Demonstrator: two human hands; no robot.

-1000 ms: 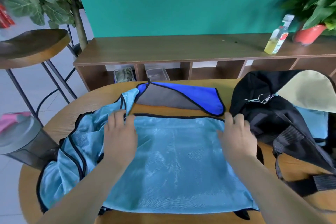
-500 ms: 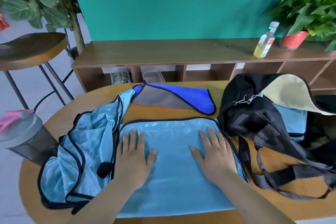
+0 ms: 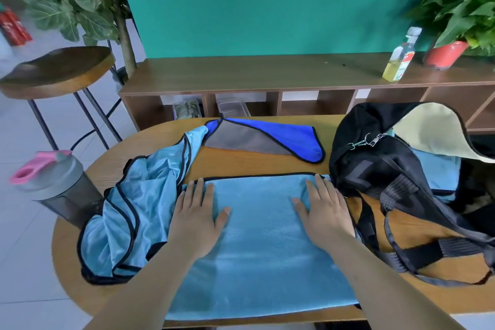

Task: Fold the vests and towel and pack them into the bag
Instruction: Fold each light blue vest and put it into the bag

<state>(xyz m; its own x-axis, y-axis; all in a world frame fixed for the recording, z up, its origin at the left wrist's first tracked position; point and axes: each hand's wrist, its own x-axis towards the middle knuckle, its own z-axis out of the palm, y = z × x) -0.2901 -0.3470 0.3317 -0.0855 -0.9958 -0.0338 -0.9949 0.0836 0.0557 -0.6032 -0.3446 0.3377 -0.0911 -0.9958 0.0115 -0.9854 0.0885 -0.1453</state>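
Spreading across most of the near side of the round wooden counter (image 3: 241, 163), the folded vest (image 3: 259, 244) lies as a flat pale-blue rectangle with its black-trimmed edge on the far side. Both hands are on top of it, the left hand (image 3: 197, 218) near its left edge and the right hand (image 3: 325, 218) near its right edge, palms down, fingers straight and gripping nothing. To me that looks like pressing the fold flat so the slippery mesh keeps its shape for the next fold.

Next in size, the black bag (image 3: 375, 169) slumps at the right, its flap thrown back to show a cream lining, and a pale blue cloth (image 3: 439, 171) is already lying inside. Its mouth is open, which suits packing, but a strap (image 3: 367, 217) trails over the counter just beside the vest's right edge and could snag a bundle on its way across.

A second vest (image 3: 139, 209) sits crumpled on the left, touching the flat one and unfolded. Beyond both, the blue and grey towel (image 3: 267, 139) lies loosely folded over near the far rim, apart from the hands.

A grey shaker bottle (image 3: 61, 187) with a pink lid stands at the left edge, right against the crumpled vest, and may be easy to knock.
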